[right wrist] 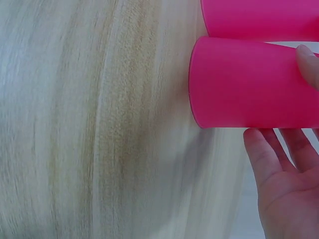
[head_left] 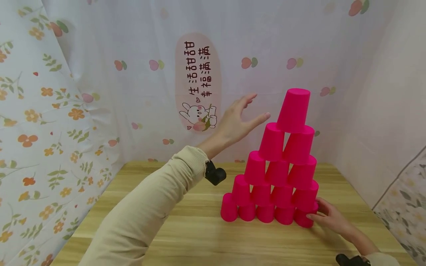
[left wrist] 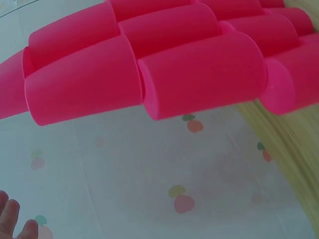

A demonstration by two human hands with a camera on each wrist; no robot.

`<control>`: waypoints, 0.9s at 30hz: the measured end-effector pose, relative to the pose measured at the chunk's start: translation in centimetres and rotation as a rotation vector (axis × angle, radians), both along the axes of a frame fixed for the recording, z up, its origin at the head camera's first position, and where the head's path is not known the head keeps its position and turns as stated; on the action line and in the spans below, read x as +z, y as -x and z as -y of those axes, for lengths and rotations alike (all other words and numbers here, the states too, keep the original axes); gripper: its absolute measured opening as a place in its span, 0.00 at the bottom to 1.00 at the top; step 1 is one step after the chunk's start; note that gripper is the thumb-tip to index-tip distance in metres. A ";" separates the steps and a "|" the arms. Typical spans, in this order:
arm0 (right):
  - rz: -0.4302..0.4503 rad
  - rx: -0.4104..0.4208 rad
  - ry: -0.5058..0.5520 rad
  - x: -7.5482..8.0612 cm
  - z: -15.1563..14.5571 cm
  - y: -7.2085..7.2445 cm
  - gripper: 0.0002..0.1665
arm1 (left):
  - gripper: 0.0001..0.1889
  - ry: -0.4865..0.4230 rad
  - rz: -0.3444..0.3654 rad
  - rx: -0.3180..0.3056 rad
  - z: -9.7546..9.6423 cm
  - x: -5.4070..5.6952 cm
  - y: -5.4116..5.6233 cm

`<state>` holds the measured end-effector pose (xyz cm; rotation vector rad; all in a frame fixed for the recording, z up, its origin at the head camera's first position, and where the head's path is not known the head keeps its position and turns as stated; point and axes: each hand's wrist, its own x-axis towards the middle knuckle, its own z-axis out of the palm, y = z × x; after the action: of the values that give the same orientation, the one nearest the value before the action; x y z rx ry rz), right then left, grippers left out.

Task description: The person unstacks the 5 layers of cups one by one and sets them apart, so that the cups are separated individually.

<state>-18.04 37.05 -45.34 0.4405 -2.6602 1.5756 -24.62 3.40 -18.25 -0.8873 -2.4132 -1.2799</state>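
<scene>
Patterned fabric (head_left: 139, 96) hangs behind the wooden tabletop (head_left: 186, 236), on which we observe a five-tier pyramid of inverted pink cups (head_left: 279, 173). We record the left hand (head_left: 234, 123) released, near the top cup (head_left: 294, 111); the right hand (head_left: 334, 221) grips the bottom row's rightmost cup (head_left: 302, 218).

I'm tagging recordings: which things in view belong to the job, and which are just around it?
Job: pyramid of pink cups; bottom-right cup; right fingers at that cup; left fingers, raised; table.
Just around: printed curtain; black wrist device.
</scene>
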 end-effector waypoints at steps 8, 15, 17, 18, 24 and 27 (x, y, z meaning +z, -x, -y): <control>-0.061 0.044 0.020 -0.1 -0.2 0.0 0.24 | 0.33 -0.166 0.188 -0.091 -2.7 0.8 0.2; -0.064 0.055 0.022 -0.1 -0.2 0.3 0.25 | 0.34 -0.232 0.270 -0.094 -4.9 1.9 0.2; -0.050 0.054 0.017 -0.1 -0.3 0.3 0.25 | 0.35 -0.238 0.280 -0.094 -5.5 1.9 0.1; -0.042 0.052 0.013 -0.1 -0.3 0.3 0.25 | 0.36 -0.239 0.284 -0.092 -5.7 1.8 0.1; 0.004 0.025 -0.020 0.2 -0.3 0.2 0.30 | 0.38 -0.242 0.280 -0.112 -7.0 1.0 0.1; 0.016 0.026 -0.020 0.1 -0.4 0.2 0.30 | 0.37 -0.256 0.270 -0.139 -7.4 0.6 0.0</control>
<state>-18.21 37.49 -45.21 0.4668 -2.6951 1.5674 -24.65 10.76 -17.67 -0.8688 -2.3361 -1.8179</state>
